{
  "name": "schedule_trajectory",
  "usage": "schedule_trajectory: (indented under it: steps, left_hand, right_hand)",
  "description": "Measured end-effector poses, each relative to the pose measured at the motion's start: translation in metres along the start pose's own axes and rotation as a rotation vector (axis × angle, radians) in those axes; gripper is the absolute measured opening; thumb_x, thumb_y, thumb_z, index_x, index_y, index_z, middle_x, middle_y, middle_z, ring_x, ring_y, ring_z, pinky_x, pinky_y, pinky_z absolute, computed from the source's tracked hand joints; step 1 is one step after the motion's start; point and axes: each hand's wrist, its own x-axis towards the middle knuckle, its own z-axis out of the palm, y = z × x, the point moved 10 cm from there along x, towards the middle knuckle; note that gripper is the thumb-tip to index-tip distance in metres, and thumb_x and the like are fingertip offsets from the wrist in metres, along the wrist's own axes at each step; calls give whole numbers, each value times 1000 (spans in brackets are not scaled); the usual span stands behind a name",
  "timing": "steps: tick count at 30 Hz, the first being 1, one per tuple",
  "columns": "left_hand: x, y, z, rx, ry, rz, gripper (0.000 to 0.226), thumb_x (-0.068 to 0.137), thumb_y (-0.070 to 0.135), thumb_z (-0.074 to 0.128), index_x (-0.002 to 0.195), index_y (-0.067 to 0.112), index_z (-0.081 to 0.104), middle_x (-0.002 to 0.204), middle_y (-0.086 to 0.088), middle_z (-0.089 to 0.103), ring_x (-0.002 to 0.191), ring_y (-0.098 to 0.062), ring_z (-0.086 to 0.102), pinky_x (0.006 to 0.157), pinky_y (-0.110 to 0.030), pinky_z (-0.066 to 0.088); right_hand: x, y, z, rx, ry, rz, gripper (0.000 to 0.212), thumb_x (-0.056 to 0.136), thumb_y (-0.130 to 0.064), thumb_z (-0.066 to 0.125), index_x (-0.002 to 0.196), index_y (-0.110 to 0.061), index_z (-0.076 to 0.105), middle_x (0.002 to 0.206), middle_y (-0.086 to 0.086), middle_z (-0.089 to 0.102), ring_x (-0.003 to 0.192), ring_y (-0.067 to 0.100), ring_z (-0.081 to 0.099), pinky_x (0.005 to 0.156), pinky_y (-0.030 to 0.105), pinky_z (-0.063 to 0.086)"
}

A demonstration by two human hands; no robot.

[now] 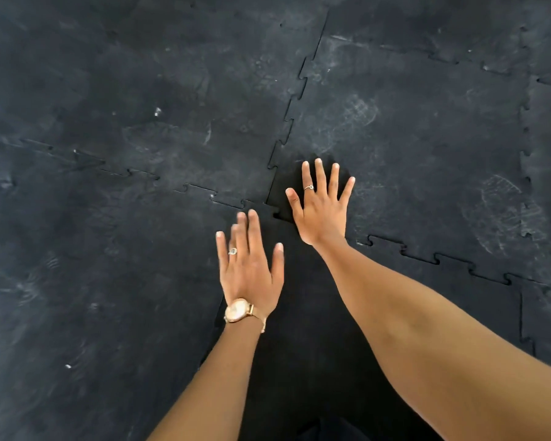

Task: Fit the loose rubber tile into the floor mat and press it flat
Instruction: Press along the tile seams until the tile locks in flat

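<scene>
The rubber tile [315, 313] is a darker, cleaner black square lying among the dusty tiles of the floor mat [172, 138], its toothed far edge meeting the seams near the centre of the view. My right hand [320, 205] lies flat with fingers spread, across the tile's far corner and the neighbouring tile. My left hand [250, 268], wearing a gold watch and a ring, hovers or rests with fingers spread over the tile's left edge; it is slightly blurred. Neither hand holds anything.
Interlocking puzzle seams [293, 100] run away from the tile's corner and along the right [436, 259]. Dusty footprints [503, 214] mark the surrounding tiles. A dark shape at the bottom edge [328, 431] is probably my own body or clothing.
</scene>
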Motion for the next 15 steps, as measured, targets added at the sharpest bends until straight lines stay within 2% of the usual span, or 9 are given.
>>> schedule_trajectory:
  steps: [3, 7, 9, 11, 12, 13, 14, 15]
  left_hand:
    - [0, -44, 4, 74, -32, -231, 75, 97, 53, 17, 155, 6, 12, 161, -17, 16, 149, -34, 12, 121, -52, 8]
    - [2, -41, 19, 85, -86, -198, 71, 97, 53, 13, 156, 13, 12, 162, -17, 10, 150, -35, 5, 120, -56, 4]
    - [2, -44, 20, 99, -70, -196, 70, 97, 53, 15, 155, 14, 14, 161, -16, 12, 149, -35, 6, 119, -57, 6]
    - [3, -44, 19, 90, -59, -199, 69, 98, 52, 16, 155, 14, 15, 161, -16, 12, 149, -35, 7, 119, -57, 7]
    - [3, -43, 19, 77, -62, -194, 69, 98, 52, 16, 156, 14, 15, 161, -16, 12, 149, -35, 7, 119, -57, 7]
    - [1, -41, 18, 69, -59, -186, 69, 99, 52, 16, 156, 13, 15, 161, -16, 12, 149, -35, 7, 119, -57, 7]
    - [0, -41, 19, 74, -44, -182, 68, 99, 51, 17, 155, 13, 16, 161, -16, 12, 149, -35, 7, 119, -57, 7]
    - [1, -44, 20, 81, -29, -186, 68, 99, 51, 18, 155, 13, 17, 161, -17, 13, 149, -35, 8, 119, -57, 7]
  right_hand:
    - [1, -1, 2, 3, -5, -3, 71, 96, -60, 0, 155, -21, 5, 164, 4, 4, 149, 34, -8, 116, 62, -4]
    - [-2, -2, -5, 26, -35, 20, 68, 99, -58, 10, 156, -20, 11, 164, 4, 7, 150, 31, -6, 117, 61, -5]
    - [10, -6, -20, 194, -32, 140, 68, 99, -59, 17, 151, -17, 28, 160, 8, 20, 149, 31, 5, 115, 65, -2]
    - [32, -19, -46, 518, 59, 274, 75, 94, -66, 17, 142, -14, 43, 151, 12, 35, 145, 33, 17, 111, 69, 3]
    - [40, -34, -67, 609, 183, 247, 77, 93, -68, 16, 138, -14, 47, 148, 12, 40, 145, 33, 20, 112, 69, 6]
    - [42, -51, -88, 595, 344, 165, 74, 94, -66, 17, 136, -15, 49, 147, 10, 43, 145, 33, 22, 112, 66, 8]
    - [40, -73, -100, 492, 442, 47, 68, 97, -62, 19, 137, -17, 49, 148, 9, 43, 146, 32, 21, 114, 63, 9]
    - [37, -97, -95, 339, 443, -75, 64, 99, -58, 19, 142, -18, 44, 152, 8, 38, 147, 33, 18, 117, 60, 7]
